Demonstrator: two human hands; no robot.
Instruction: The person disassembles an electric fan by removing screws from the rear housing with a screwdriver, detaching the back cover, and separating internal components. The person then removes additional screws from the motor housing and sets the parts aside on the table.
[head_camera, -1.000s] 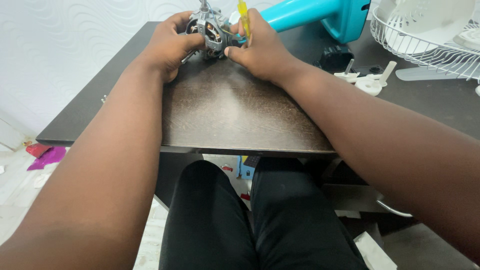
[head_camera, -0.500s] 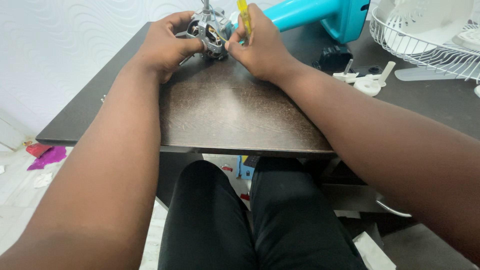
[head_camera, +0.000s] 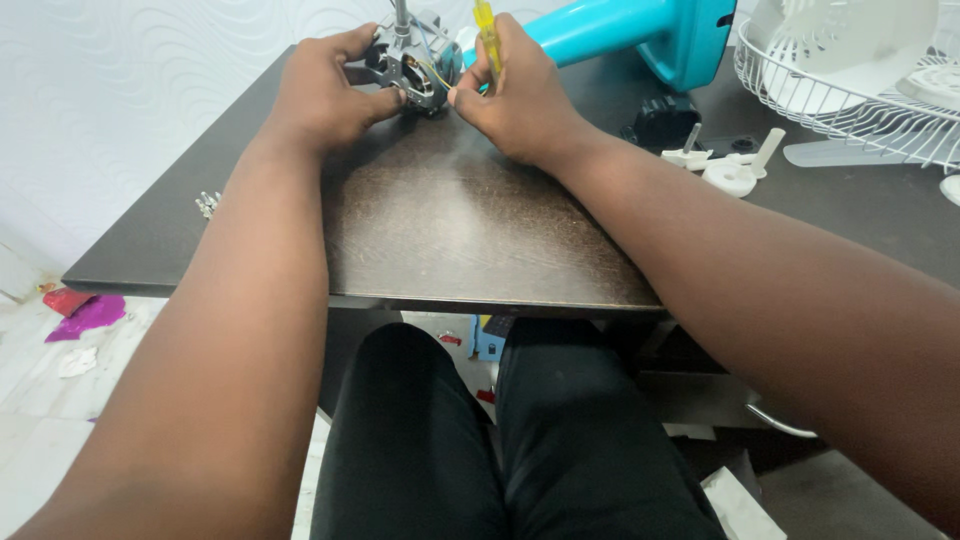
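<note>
A small grey motor (head_camera: 408, 62) sits on the far part of the dark table (head_camera: 450, 230), right between the two hands. It has a thin metal rod sticking up from its top and thin wires on its side.

The left hand (head_camera: 322, 95) is on the left side of the motor. Its fingers curl over the back and its thumb presses on the front, so the hand is closed around the motor and holds it in place.

The right hand (head_camera: 515, 95) is just on the other side, touching the motor's right edge with its thumb tip. This hand is closed too — it pinches a thin yellow screwdriver (head_camera: 486, 35) that stands almost straight up. The tip of the tool is hidden behind the fingers, so I cannot tell if it touches the motor.

Behind the hands lies a big blue plastic fan body (head_camera: 640, 30). To the right is a white wire fan guard (head_camera: 840, 85). Near it — on the table — are some small white plastic knobs (head_camera: 735, 172) and a black part (head_camera: 668, 115). A few little screws (head_camera: 207, 204) lie by the table's left edge, well apart from the hands. Black trousers (head_camera: 500, 440) show below the table.
</note>
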